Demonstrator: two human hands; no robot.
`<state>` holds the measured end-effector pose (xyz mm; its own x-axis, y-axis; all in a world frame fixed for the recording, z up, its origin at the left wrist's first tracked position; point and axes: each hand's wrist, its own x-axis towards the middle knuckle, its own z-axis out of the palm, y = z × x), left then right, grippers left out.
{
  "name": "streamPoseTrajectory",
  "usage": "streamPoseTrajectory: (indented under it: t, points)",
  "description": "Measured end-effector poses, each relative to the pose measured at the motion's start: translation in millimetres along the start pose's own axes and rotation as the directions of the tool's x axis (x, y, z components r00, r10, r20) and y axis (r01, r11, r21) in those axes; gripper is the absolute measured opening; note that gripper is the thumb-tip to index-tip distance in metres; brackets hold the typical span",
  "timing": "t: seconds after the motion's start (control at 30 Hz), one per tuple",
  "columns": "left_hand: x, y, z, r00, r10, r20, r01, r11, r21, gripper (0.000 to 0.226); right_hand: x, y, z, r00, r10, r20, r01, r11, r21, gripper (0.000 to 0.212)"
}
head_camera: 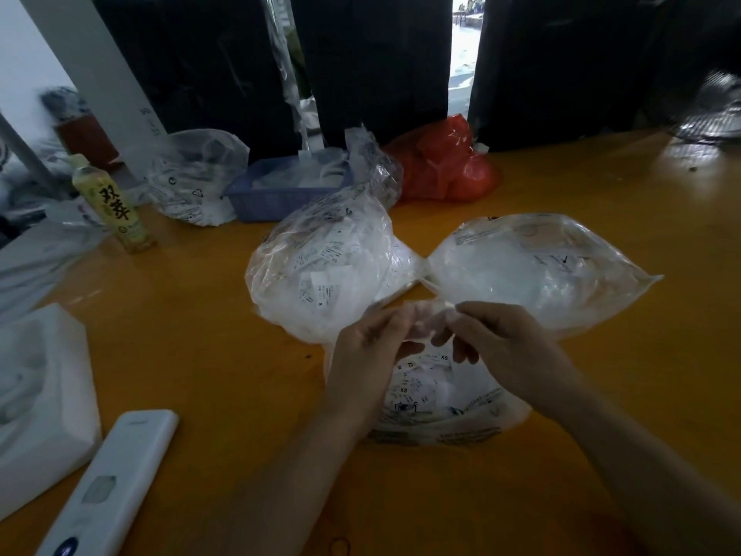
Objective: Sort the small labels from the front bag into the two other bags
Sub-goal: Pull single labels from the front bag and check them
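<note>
The front bag, clear plastic with small white labels marked XS inside, lies on the orange table under my hands. My left hand and my right hand meet above its mouth, and both pinch a small white label between the fingertips. Behind them lie two other clear bags: the left bag is full of labels, some marked S, and the right bag looks nearly flat with a few labels.
A white remote-like device and a white foam block lie at the front left. A drink bottle, another label bag, a blue basket and a red bag stand along the back.
</note>
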<state>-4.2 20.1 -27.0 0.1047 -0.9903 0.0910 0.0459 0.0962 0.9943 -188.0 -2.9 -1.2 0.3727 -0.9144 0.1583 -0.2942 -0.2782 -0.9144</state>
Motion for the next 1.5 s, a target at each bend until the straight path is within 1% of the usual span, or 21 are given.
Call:
streamPoseTrajectory:
  t: [0.07, 0.13, 0.2, 0.27, 0.33, 0.47, 0.53, 0.6, 0.67, 0.73, 0.77, 0.83, 0.9, 0.97, 1.0, 1.1, 1.2, 1.27, 1.33, 1.43, 1.5]
  points:
    - [0, 2, -1, 0.999, -0.01, -0.047, 0.011, 1.0, 0.011, 0.028, 1, 1, -1, 0.999, 0.023, -0.048, -0.015, 0.987, 0.16, 0.046]
    - [-1, 2, -1, 0.997, -0.011, -0.072, 0.013, 1.0, 0.028, 0.026, 2, 2, -3, 0.998, 0.007, -0.068, 0.006, 0.982, 0.187, 0.048]
    - [-3, 4, 0, 0.997, -0.018, -0.078, 0.02, 0.999, 0.025, 0.023, 2, 6, -4, 0.997, -0.027, -0.073, 0.032, 0.997, 0.065, 0.037]
    - [-3, 4, 1, 0.997, -0.02, -0.077, 0.022, 1.0, 0.019, 0.022, 3, 10, -3, 0.997, -0.036, -0.069, 0.031, 0.997, -0.074, 0.015]
    - [-3, 4, 2, 0.996, -0.03, -0.083, 0.031, 1.0, 0.003, 0.022, 5, 12, -1, 0.996, -0.043, -0.079, 0.031, 0.989, -0.147, 0.004]
    - [-4, 8, 3, 0.997, -0.074, -0.036, 0.072, 0.995, -0.066, 0.02, 5, 10, 0, 0.988, -0.072, -0.136, 0.04, 0.973, -0.226, 0.017]
    - [-5, 8, 1, 0.994, -0.101, 0.029, 0.103, 0.99, -0.094, 0.03, 5, 9, 0, 0.989, -0.091, -0.118, 0.056, 0.96, -0.273, 0.029]
    - [-4, 7, 1, 0.992, -0.116, 0.051, 0.12, 0.989, -0.084, 0.028, 4, 10, 2, 0.991, -0.094, -0.091, 0.061, 0.948, -0.313, 0.04]
    - [-3, 5, 0, 0.99, -0.142, 0.023, 0.144, 0.981, -0.129, 0.024, 5, 12, 0, 0.987, -0.101, -0.122, 0.055, 0.941, -0.334, 0.038]
    - [-1, 5, -2, 0.983, -0.183, -0.015, 0.175, 0.96, -0.219, 0.028, 8, 16, -6, 0.974, -0.149, -0.173, 0.062, 0.901, -0.43, 0.027]
    - [0, 5, -3, 0.98, -0.198, -0.025, 0.184, 0.945, -0.271, 0.029, 9, 18, -10, 0.972, -0.171, -0.158, 0.07, 0.863, -0.5, 0.02]
    - [2, 4, -5, 0.976, -0.217, -0.03, 0.192, 0.911, -0.365, 0.032, 10, 25, -17, 0.991, -0.129, -0.026, 0.084, 0.77, -0.633, 0.016]
    - [3, 2, -6, 0.977, -0.213, -0.025, 0.186, 0.897, -0.4, 0.039, 10, 32, -18, 0.994, 0.0, 0.111, 0.082, 0.67, -0.738, 0.027]
    - [3, 1, -6, 0.978, -0.21, -0.013, 0.187, 0.896, -0.404, 0.043, 10, 37, -16, 0.985, 0.074, 0.157, 0.077, 0.625, -0.777, 0.04]
    - [3, 0, -6, 0.977, -0.213, -0.009, 0.191, 0.894, -0.406, 0.042, 10, 37, -16, 0.985, 0.067, 0.158, 0.081, 0.63, -0.773, 0.037]
    - [4, -1, -6, 0.977, -0.213, 0.007, 0.198, 0.896, -0.397, 0.03, 9, 33, -17, 0.988, 0.02, 0.155, 0.105, 0.653, -0.75, 0.01]
    - [4, -1, -7, 0.98, -0.2, 0.016, 0.192, 0.914, -0.357, 0.02, 7, 26, -19, 0.995, -0.028, 0.096, 0.085, 0.747, -0.66, 0.014]
    - [4, 0, -7, 0.98, -0.198, 0.023, 0.193, 0.913, -0.361, 0.017, 5, 18, -20, 0.993, -0.094, -0.064, 0.045, 0.844, -0.535, 0.013]
    - [5, 0, -7, 0.979, -0.202, 0.027, 0.197, 0.901, -0.386, 0.018, 2, 8, -22, 0.971, -0.129, -0.201, 0.037, 0.914, -0.404, 0.01]
    - [5, -1, -7, 0.976, -0.216, 0.031, 0.206, 0.865, -0.457, 0.014, 0, 0, -22, 0.958, -0.092, -0.273, 0.025, 0.97, -0.242, 0.014]
    - [5, -1, -6, 0.976, -0.215, 0.038, 0.206, 0.846, -0.492, 0.012, 0, 0, -21, 0.949, -0.05, -0.311, -0.014, 0.98, -0.199, 0.015]
